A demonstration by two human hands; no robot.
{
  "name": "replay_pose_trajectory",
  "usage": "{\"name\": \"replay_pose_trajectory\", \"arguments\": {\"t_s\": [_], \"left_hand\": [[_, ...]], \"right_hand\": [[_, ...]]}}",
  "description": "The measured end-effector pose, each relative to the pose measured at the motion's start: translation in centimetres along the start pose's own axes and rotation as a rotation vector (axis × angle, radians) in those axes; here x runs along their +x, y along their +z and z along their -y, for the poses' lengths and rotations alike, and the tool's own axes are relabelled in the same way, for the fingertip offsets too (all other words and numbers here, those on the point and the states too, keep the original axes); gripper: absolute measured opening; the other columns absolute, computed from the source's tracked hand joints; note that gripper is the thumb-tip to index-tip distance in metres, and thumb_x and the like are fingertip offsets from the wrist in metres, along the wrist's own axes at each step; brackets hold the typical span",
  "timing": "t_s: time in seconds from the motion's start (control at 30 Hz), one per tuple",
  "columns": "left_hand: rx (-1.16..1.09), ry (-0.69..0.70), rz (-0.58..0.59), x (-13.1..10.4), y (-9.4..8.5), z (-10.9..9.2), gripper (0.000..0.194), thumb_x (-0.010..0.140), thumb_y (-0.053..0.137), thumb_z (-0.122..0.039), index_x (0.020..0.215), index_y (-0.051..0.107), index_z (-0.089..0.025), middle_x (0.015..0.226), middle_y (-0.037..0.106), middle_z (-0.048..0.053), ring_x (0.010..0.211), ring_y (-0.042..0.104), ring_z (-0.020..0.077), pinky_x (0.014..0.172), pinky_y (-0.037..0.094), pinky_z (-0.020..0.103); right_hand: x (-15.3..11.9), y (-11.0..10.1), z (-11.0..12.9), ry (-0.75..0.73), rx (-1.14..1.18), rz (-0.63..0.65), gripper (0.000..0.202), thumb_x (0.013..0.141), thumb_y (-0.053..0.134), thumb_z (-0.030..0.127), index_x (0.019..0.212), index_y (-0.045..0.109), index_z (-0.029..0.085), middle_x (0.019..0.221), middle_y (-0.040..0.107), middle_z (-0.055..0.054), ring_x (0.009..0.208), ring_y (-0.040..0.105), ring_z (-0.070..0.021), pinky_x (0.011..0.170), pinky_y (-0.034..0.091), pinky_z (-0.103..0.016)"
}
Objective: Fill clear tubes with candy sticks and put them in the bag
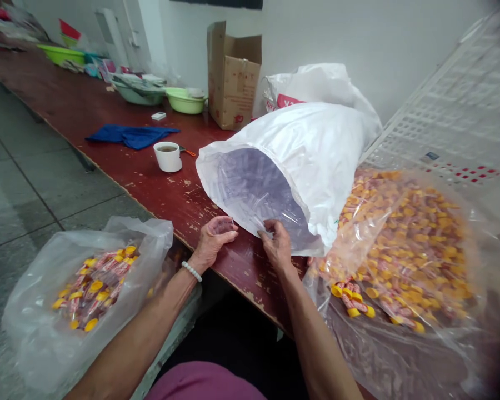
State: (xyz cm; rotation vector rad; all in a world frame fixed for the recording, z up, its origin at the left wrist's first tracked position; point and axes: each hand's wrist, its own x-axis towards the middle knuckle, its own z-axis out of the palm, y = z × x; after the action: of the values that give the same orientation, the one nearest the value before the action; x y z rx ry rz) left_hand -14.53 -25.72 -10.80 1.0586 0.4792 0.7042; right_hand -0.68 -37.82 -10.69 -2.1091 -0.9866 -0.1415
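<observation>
A white woven sack lies on its side on the table, its mouth facing me. Inside are many clear plastic tubes. My right hand is at the lower lip of the sack, thumb and fingers pinched together; what is between them is too small to make out. To its left, my left hand is curled above the table edge, with something clear like a plastic tube in its fingers. Left of me, an open plastic bag holds printed tubes with yellow caps.
Many yellow-capped tubes lie under clear plastic on the right, before a white basket. On the red table are a white cup, blue cloth, cardboard box and green basin.
</observation>
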Motion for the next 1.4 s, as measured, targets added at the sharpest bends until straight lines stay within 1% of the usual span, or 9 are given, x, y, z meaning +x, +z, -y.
{"name": "replay_pose_trajectory", "arguments": {"t_s": [0.23,0.4,0.57,0.77,0.9,1.03,1.17,1.27,1.4], "left_hand": [[-0.095,-0.111,0.039,-0.9,1.7,0.2,0.053,0.06,0.079,-0.026,0.106,0.054,-0.017,0.087,0.066,0.002,0.07,0.065,0.0129,0.066,0.052,0.028],[-0.152,-0.065,0.029,-1.5,3.0,0.8,0.053,0.056,0.081,-0.029,0.1,0.053,-0.017,0.081,0.064,-0.001,0.072,0.061,0.0112,0.069,0.05,0.025],[0.037,0.051,-0.006,-1.8,3.5,1.0,0.064,0.052,0.082,-0.02,0.106,0.048,-0.018,0.08,0.059,-0.003,0.072,0.059,0.0111,0.068,0.049,0.024],[0.35,0.198,0.027,-2.2,3.9,1.6,0.068,0.05,0.08,-0.016,0.109,0.046,-0.018,0.088,0.056,0.0,0.077,0.058,0.0118,0.071,0.049,0.024],[0.373,0.216,0.06,-2.3,3.9,1.6,0.061,0.053,0.078,-0.017,0.107,0.047,-0.017,0.088,0.061,0.002,0.077,0.061,0.0138,0.072,0.051,0.026],[0.305,0.166,0.142,-2.3,3.6,1.5,0.057,0.058,0.074,-0.018,0.109,0.049,-0.016,0.1,0.064,0.008,0.088,0.064,0.0174,0.079,0.052,0.029],[0.246,0.109,0.213,-2.4,3.5,1.5,0.057,0.064,0.07,-0.02,0.116,0.05,-0.015,0.115,0.062,0.013,0.101,0.062,0.0207,0.087,0.051,0.031],[0.265,0.122,0.2,-2.4,3.6,1.4,0.057,0.065,0.068,-0.021,0.119,0.05,-0.014,0.114,0.064,0.013,0.1,0.063,0.0209,0.086,0.051,0.031],[0.452,0.178,0.176,-2.4,3.6,1.7,0.056,0.059,0.07,-0.017,0.112,0.056,-0.014,0.099,0.067,0.008,0.087,0.065,0.0194,0.077,0.052,0.029]], "right_hand": [[-3.1,-0.2,2.8,0.015,0.36,-0.083,0.022,0.076,0.063,0.033,0.093,0.058,0.02,0.087,0.063,-0.001,0.08,0.058,-0.0159,0.077,0.046,-0.03],[-5.2,0.9,4.9,0.064,0.419,-0.109,0.015,0.079,0.06,0.028,0.091,0.058,0.019,0.088,0.063,-0.002,0.079,0.058,-0.0157,0.076,0.047,-0.03],[-6.4,1.6,5.0,0.092,0.473,-0.143,0.017,0.081,0.055,0.024,0.098,0.057,0.02,0.087,0.063,-0.002,0.075,0.058,-0.0141,0.072,0.048,-0.027],[-7.1,2.2,3.9,0.102,0.608,-0.104,0.027,0.078,0.053,0.016,0.104,0.059,0.019,0.104,0.066,-0.005,0.098,0.061,-0.0178,0.091,0.047,-0.034],[-7.4,1.8,3.8,0.109,0.583,-0.044,0.036,0.083,0.051,0.02,0.118,0.055,0.02,0.119,0.063,-0.008,0.109,0.058,-0.0199,0.098,0.044,-0.038],[-7.6,1.2,3.9,0.113,0.567,0.074,0.049,0.087,0.046,0.025,0.136,0.043,0.02,0.137,0.049,-0.008,0.126,0.046,-0.0202,0.108,0.034,-0.041],[-7.6,0.7,3.7,0.136,0.645,0.155,0.068,0.079,0.056,0.023,0.142,0.032,0.025,0.142,0.043,-0.005,0.129,0.042,-0.0221,0.108,0.034,-0.043],[-7.6,0.4,3.8,0.083,0.643,0.178,0.073,0.072,0.059,0.018,0.141,0.035,0.027,0.143,0.042,-0.003,0.131,0.039,-0.023,0.109,0.032,-0.046],[-8.5,-1.4,4.7,-0.012,0.414,0.129,0.069,0.07,0.054,0.011,0.137,0.042,0.021,0.143,0.041,-0.008,0.135,0.033,-0.0243,0.112,0.024,-0.048]]}}
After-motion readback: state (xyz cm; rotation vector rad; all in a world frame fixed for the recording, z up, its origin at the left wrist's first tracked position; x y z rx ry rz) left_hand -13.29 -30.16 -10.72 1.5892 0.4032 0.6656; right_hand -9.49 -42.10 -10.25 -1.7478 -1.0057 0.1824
